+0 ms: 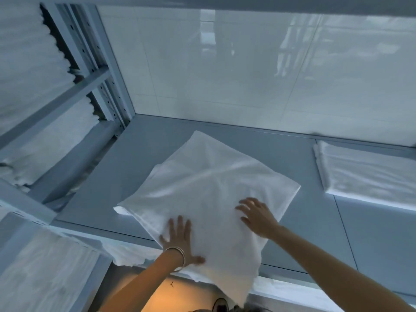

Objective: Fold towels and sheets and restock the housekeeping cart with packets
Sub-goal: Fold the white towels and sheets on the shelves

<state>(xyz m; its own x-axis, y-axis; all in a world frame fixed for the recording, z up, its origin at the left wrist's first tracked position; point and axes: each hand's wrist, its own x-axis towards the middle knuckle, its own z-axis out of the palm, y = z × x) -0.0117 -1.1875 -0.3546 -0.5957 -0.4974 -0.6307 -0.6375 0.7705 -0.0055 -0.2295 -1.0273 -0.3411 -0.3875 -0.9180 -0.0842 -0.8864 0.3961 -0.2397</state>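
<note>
Two hands lie flat on a folded white sheet (209, 190) that sits skewed on the grey bench (315, 233), one corner pointing toward the tiled wall (247, 64) and the nearest corner hanging over the front edge of the bench. The left hand (180, 238) presses the sheet near that front edge, its fingers (180, 224) straight and spread, released rather than grasping anything, with thin bangles (179, 253) round the wrist. The right hand (257, 216) rests on the sheet's right side, fingers splayed and only slightly bent, tips touching the cloth, also holding nothing. Off to the right, well apart from the sheet, a second folded white linen (364, 174) lies on the same bench close to the wall. On the left a pale metal rack (90, 79) with punched uprights carries stacks of folded white towels (29, 70) on its shelves, and more white linen (45, 271) shows on a lower shelf at the near left corner. Below the bench edge a warm-lit patch of floor (180, 296) can be seen. No brand, label or writing is readable on the linen, the rack or the bench.
</note>
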